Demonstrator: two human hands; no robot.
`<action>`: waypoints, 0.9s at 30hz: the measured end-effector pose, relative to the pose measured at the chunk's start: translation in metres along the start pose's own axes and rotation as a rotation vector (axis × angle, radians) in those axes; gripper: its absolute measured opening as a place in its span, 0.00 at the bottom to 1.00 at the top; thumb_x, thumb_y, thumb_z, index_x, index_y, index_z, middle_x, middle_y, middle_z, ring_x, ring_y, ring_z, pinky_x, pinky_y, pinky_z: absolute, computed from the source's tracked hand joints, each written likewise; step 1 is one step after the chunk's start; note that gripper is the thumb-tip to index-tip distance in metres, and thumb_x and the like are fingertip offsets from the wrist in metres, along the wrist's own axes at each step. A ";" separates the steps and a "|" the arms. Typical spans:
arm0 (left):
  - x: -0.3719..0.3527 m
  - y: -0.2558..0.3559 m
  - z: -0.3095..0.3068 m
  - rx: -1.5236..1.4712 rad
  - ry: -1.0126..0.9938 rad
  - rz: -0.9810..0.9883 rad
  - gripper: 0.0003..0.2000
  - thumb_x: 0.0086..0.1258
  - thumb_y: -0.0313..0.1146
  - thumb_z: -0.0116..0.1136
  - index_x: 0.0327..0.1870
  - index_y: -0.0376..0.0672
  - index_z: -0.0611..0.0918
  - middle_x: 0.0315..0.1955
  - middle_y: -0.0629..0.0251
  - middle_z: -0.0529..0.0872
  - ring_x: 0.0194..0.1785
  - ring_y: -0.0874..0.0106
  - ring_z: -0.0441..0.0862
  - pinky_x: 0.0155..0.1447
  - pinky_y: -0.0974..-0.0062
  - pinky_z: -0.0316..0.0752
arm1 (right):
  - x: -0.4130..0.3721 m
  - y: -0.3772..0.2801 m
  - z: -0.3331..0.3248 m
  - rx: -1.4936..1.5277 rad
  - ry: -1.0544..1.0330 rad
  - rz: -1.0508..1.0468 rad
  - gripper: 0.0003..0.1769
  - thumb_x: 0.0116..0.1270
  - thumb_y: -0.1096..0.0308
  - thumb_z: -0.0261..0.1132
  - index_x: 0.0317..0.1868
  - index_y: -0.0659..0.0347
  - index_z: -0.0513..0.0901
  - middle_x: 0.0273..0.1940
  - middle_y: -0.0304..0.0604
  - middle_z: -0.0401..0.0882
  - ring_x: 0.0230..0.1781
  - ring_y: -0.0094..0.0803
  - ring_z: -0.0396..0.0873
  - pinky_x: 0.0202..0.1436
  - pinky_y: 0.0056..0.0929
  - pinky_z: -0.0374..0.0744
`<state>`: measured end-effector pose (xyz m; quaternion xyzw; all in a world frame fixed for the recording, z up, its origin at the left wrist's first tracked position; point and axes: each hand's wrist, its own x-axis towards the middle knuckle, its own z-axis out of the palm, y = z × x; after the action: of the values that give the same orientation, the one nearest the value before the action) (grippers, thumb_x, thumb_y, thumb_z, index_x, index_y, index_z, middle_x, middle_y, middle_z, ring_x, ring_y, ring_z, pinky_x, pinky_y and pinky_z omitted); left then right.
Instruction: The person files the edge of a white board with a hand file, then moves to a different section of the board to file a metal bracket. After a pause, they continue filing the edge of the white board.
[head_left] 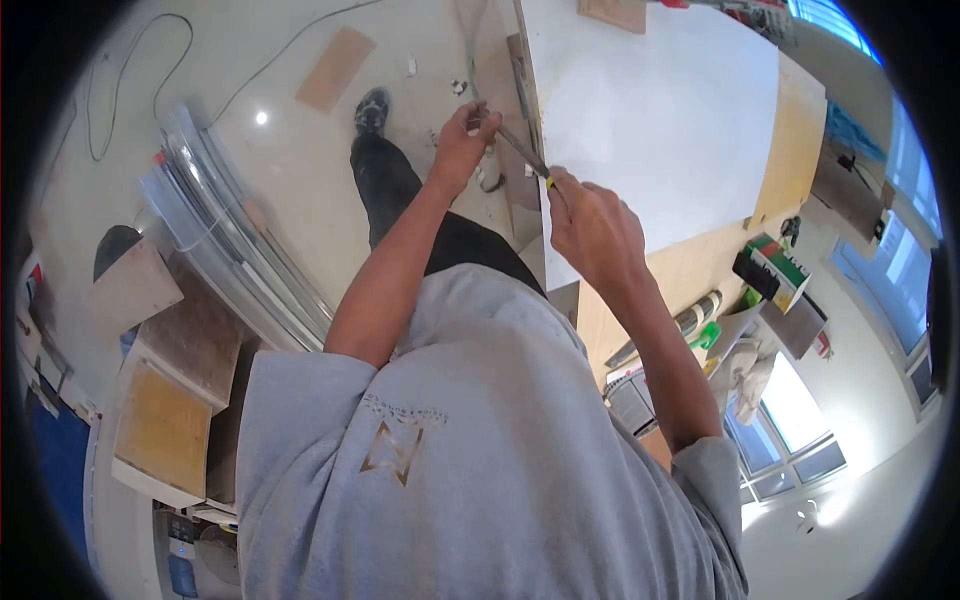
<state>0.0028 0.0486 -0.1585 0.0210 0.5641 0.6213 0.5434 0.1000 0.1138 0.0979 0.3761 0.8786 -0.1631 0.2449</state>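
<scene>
A long, narrow metal file slants between my two hands at the left edge of a white board. My right hand is wrapped round its handle, which shows a bit of yellow beside the thumb. At the far end, the thumb and fingers of my left hand pinch the tip of the file. The file overlaps the board's side edge in this view.
A tan panel lies by the white board's right side. Long bundled strips lie on the left. A loose brown board and a thin cable are on the floor. A green box stands at right.
</scene>
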 end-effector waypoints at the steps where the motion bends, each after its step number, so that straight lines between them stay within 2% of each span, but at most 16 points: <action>1: 0.000 -0.004 0.001 -0.091 0.021 0.007 0.30 0.77 0.41 0.67 0.72 0.29 0.74 0.54 0.54 0.85 0.47 0.73 0.85 0.52 0.74 0.81 | 0.001 -0.004 -0.006 0.004 -0.021 0.043 0.15 0.76 0.65 0.62 0.60 0.57 0.84 0.36 0.51 0.88 0.36 0.56 0.86 0.39 0.52 0.82; 4: -0.022 0.024 0.020 -0.093 0.057 0.158 0.31 0.76 0.43 0.68 0.72 0.29 0.74 0.53 0.55 0.85 0.48 0.72 0.85 0.52 0.74 0.81 | -0.023 -0.013 -0.048 -0.033 0.037 0.028 0.16 0.76 0.65 0.63 0.61 0.57 0.84 0.36 0.51 0.88 0.35 0.54 0.86 0.38 0.50 0.83; 5: -0.035 0.025 0.028 -0.093 0.067 0.113 0.31 0.76 0.43 0.68 0.71 0.29 0.74 0.53 0.55 0.85 0.48 0.72 0.85 0.52 0.74 0.81 | -0.031 -0.015 -0.059 -0.068 0.002 0.041 0.17 0.76 0.66 0.63 0.61 0.57 0.84 0.35 0.50 0.88 0.33 0.53 0.86 0.36 0.48 0.83; 7: -0.043 0.031 0.038 -0.089 0.079 0.056 0.31 0.76 0.43 0.68 0.71 0.30 0.74 0.52 0.56 0.85 0.50 0.72 0.84 0.53 0.74 0.81 | -0.034 0.004 -0.034 -0.043 0.000 0.019 0.16 0.76 0.66 0.64 0.61 0.57 0.84 0.35 0.50 0.87 0.32 0.52 0.86 0.36 0.47 0.82; 10: -0.027 -0.001 0.019 -0.041 0.099 0.127 0.31 0.76 0.43 0.68 0.71 0.31 0.75 0.51 0.56 0.86 0.51 0.71 0.84 0.51 0.75 0.80 | -0.030 0.011 -0.007 0.000 -0.013 0.025 0.16 0.75 0.66 0.64 0.60 0.58 0.85 0.34 0.51 0.87 0.32 0.52 0.86 0.35 0.48 0.82; 12: -0.031 -0.006 0.016 -0.045 0.073 0.060 0.30 0.76 0.43 0.68 0.71 0.31 0.75 0.49 0.57 0.86 0.51 0.72 0.83 0.51 0.75 0.80 | -0.027 0.006 -0.003 0.035 0.034 0.020 0.16 0.75 0.66 0.65 0.60 0.58 0.85 0.34 0.51 0.87 0.31 0.53 0.86 0.34 0.48 0.81; 13: -0.023 -0.005 0.016 -0.045 0.053 0.041 0.30 0.75 0.43 0.68 0.71 0.31 0.75 0.48 0.57 0.86 0.51 0.72 0.83 0.51 0.75 0.80 | -0.029 0.005 -0.011 0.013 0.063 0.010 0.16 0.75 0.66 0.65 0.60 0.58 0.85 0.35 0.52 0.87 0.32 0.53 0.86 0.34 0.48 0.81; 16: -0.041 0.017 0.029 0.093 0.011 0.125 0.28 0.79 0.41 0.65 0.71 0.30 0.75 0.57 0.55 0.83 0.59 0.70 0.81 0.57 0.71 0.84 | -0.050 -0.009 -0.044 -0.034 0.083 0.020 0.16 0.75 0.67 0.64 0.60 0.59 0.85 0.36 0.53 0.88 0.32 0.53 0.86 0.36 0.48 0.82; 17: -0.052 0.032 0.041 -0.035 0.032 0.093 0.26 0.79 0.41 0.64 0.69 0.31 0.76 0.57 0.55 0.83 0.59 0.70 0.82 0.58 0.70 0.83 | -0.056 -0.016 -0.057 -0.045 0.069 0.044 0.16 0.75 0.67 0.65 0.60 0.59 0.86 0.36 0.53 0.88 0.33 0.53 0.86 0.36 0.49 0.82; 18: -0.052 0.022 0.042 -0.055 0.063 0.090 0.27 0.78 0.41 0.66 0.69 0.31 0.77 0.55 0.55 0.84 0.57 0.70 0.82 0.57 0.71 0.82 | -0.057 -0.018 -0.062 -0.056 0.072 0.062 0.16 0.75 0.67 0.65 0.60 0.59 0.86 0.36 0.53 0.88 0.33 0.53 0.86 0.37 0.49 0.82; 20: -0.046 -0.001 0.038 -0.091 0.130 0.101 0.28 0.74 0.43 0.69 0.67 0.31 0.79 0.50 0.56 0.86 0.53 0.70 0.83 0.56 0.73 0.78 | -0.047 -0.001 -0.030 -0.042 0.046 0.039 0.16 0.76 0.66 0.63 0.59 0.59 0.84 0.34 0.52 0.87 0.33 0.54 0.86 0.37 0.50 0.82; 22: -0.024 -0.016 0.019 0.058 0.072 0.134 0.28 0.75 0.43 0.69 0.67 0.31 0.79 0.50 0.56 0.86 0.54 0.70 0.82 0.56 0.73 0.78 | -0.036 0.005 -0.003 -0.036 0.013 0.011 0.14 0.76 0.65 0.60 0.58 0.58 0.82 0.31 0.52 0.85 0.30 0.55 0.86 0.34 0.51 0.84; 23: -0.027 -0.012 0.016 0.130 0.041 0.140 0.28 0.75 0.43 0.68 0.67 0.31 0.79 0.50 0.56 0.86 0.54 0.70 0.82 0.56 0.72 0.78 | -0.034 0.005 0.000 -0.051 0.046 -0.014 0.14 0.75 0.65 0.60 0.57 0.59 0.82 0.33 0.53 0.86 0.33 0.56 0.87 0.37 0.52 0.84; 26: -0.038 0.008 0.022 0.076 -0.007 0.075 0.28 0.79 0.44 0.65 0.69 0.30 0.77 0.58 0.54 0.84 0.58 0.71 0.82 0.57 0.72 0.81 | -0.041 -0.002 -0.032 -0.073 0.067 -0.038 0.14 0.75 0.65 0.60 0.56 0.59 0.82 0.34 0.53 0.86 0.35 0.57 0.87 0.39 0.53 0.84; 27: -0.046 0.020 0.030 0.036 -0.001 0.075 0.29 0.78 0.45 0.67 0.68 0.30 0.77 0.57 0.55 0.84 0.57 0.71 0.82 0.57 0.71 0.81 | -0.045 -0.017 -0.057 -0.128 0.050 -0.002 0.14 0.75 0.65 0.60 0.56 0.59 0.83 0.34 0.52 0.87 0.34 0.56 0.87 0.38 0.53 0.84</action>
<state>0.0277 0.0417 -0.1065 0.0519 0.5738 0.6311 0.5195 0.0968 0.1028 0.1718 0.3626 0.8935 -0.0977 0.2463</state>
